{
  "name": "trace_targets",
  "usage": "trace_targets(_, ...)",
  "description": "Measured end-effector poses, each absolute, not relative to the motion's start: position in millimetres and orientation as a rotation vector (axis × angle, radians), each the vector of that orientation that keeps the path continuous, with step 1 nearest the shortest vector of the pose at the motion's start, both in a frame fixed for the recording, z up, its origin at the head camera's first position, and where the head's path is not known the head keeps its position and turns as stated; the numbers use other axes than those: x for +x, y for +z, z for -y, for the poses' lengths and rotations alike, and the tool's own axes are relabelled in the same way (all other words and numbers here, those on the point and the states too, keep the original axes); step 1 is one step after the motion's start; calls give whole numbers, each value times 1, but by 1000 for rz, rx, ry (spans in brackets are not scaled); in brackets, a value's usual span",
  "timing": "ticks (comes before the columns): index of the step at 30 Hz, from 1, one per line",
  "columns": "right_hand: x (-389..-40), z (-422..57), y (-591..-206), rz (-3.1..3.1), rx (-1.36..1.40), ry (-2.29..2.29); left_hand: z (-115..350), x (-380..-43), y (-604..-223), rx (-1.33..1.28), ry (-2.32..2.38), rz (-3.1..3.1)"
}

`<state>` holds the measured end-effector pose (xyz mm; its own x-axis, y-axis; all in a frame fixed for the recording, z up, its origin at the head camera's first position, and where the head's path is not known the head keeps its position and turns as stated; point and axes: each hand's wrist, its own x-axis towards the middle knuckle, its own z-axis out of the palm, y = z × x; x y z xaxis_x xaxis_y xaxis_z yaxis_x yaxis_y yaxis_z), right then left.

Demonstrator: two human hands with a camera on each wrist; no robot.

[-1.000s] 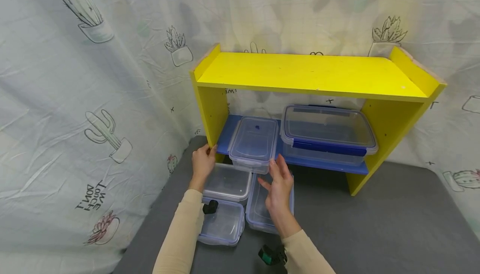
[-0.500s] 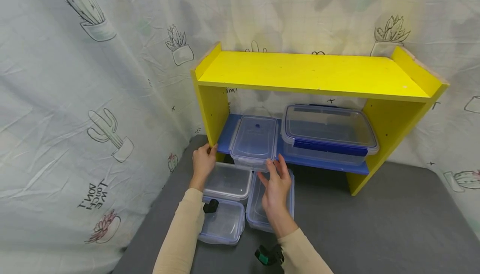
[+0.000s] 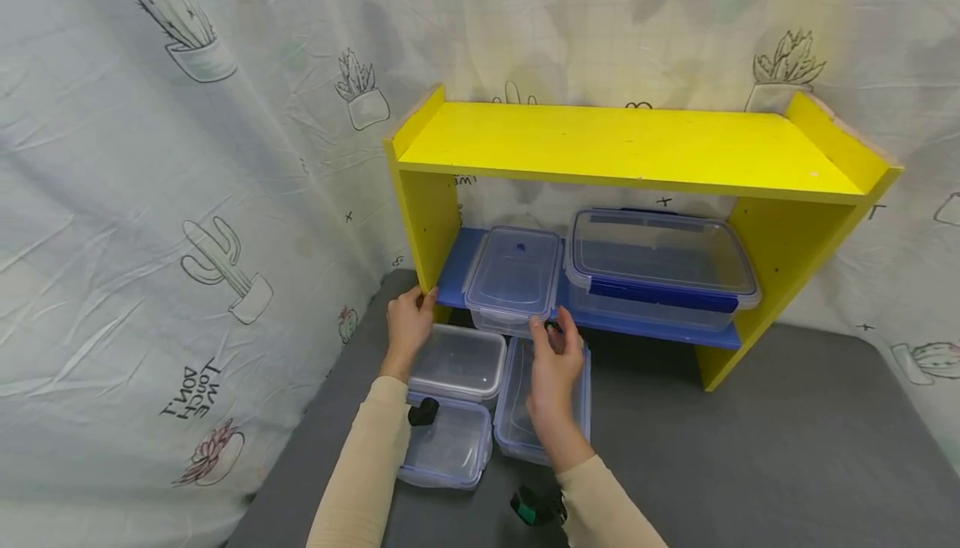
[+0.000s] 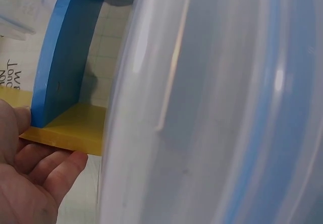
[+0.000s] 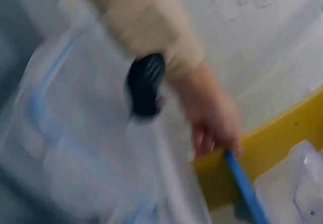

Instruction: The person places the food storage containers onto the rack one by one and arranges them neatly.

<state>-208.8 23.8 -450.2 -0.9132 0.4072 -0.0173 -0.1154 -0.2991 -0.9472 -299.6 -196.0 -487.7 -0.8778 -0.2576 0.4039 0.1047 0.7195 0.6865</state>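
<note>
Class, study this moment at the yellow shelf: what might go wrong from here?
1. The small lidded container overhangs the blue shelf board's front edge; under the right hand it may tip onto the tubs below.
2. The left hand grips the shelf's side panel, so the shelf might shift.

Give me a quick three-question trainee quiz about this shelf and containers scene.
1. True or false: the left hand grips the yellow shelf's left upright.
2. Which container does the right hand touch? A) the large container with the blue clip B) the small container on the blue board C) the square container on the table
3. Fill in: ___ lidded containers lie on the table in front of the shelf.

Key: 1 true; 2 B, at its front edge; 3 three.
</note>
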Motion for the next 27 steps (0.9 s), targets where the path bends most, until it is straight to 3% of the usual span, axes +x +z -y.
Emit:
trace_targets(6,-210,-27,-454,1918,298,1087,197,-297,-487,118,-1024,2433)
trace_targets(10,-216,-30,-449,1951,572,657,197,-298,-487,106,-1014,2431)
trace_targets(27,-237,-38,-448,2270,607,427,193,-299,-485,115,-1019,2433)
